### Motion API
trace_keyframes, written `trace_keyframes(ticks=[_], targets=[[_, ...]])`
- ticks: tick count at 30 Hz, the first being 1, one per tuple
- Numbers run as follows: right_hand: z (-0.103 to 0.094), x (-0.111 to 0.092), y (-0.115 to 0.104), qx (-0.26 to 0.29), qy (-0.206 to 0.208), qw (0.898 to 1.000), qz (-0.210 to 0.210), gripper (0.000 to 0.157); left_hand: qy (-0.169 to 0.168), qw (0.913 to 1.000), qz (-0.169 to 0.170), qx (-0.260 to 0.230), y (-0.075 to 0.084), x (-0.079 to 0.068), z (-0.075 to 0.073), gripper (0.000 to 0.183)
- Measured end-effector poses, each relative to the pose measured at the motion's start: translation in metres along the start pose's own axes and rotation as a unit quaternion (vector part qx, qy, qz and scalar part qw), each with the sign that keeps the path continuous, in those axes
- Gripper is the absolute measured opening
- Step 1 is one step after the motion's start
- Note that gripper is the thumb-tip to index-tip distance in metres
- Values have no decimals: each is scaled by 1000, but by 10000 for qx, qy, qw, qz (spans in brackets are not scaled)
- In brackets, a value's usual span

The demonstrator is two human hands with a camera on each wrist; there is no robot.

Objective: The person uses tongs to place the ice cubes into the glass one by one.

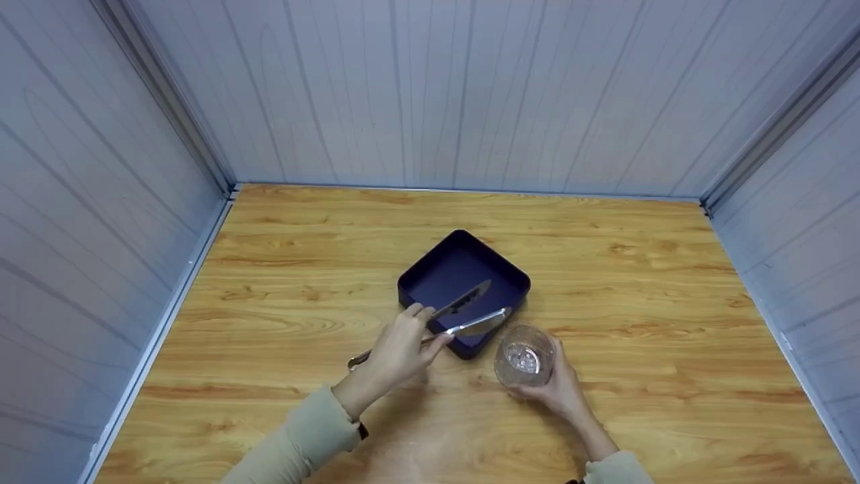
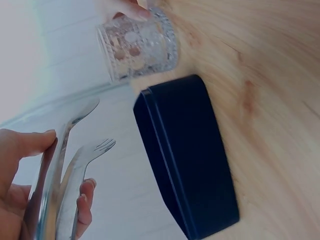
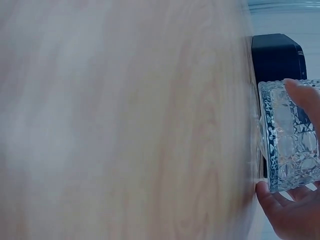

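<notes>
My left hand (image 1: 396,349) grips metal serving tongs (image 1: 478,325) above the near side of a dark blue square tray (image 1: 453,265). The tongs' arms stand apart with nothing between their tips. In the left wrist view, one arm of the tongs (image 2: 64,150) ends like a spoon and the other like a fork. My right hand (image 1: 563,384) holds a clear, patterned glass (image 1: 524,357) around its side, near the tray's closest corner. The right wrist view shows the glass (image 3: 287,135) with thumb and fingers on opposite sides. Whether its base touches the table cannot be told.
The wood-grain table (image 1: 302,269) extends around the tray on all sides. Pale panels form a back wall (image 1: 430,94), a left wall (image 1: 87,222) and a right wall (image 1: 799,222) along its edges.
</notes>
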State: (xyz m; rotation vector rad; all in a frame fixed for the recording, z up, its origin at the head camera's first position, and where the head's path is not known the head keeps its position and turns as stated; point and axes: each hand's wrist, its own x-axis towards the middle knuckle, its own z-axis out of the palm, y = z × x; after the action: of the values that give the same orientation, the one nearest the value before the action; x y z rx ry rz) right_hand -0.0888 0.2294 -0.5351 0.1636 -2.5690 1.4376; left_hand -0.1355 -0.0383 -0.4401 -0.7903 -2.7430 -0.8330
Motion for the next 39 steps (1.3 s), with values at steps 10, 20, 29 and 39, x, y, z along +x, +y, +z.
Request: trace_keyframes(ticks=[10,20,29,39], targets=[[5,2,22,-21,53,9999,98,97,694,9921,-955,-432,-31,-8,0,43],[4,3,21,-47,-48,9997,249,97,1271,9750,-1699,-656,-60,-11,-1,43],[3,4,22,-39,-51,9999,89,97,1682,9587,-2257,-418,-89,-10,0,47],[3,3,22,50,-155,9998,118,97,1921,9411,-2715,-619,-113,-13,12,41]])
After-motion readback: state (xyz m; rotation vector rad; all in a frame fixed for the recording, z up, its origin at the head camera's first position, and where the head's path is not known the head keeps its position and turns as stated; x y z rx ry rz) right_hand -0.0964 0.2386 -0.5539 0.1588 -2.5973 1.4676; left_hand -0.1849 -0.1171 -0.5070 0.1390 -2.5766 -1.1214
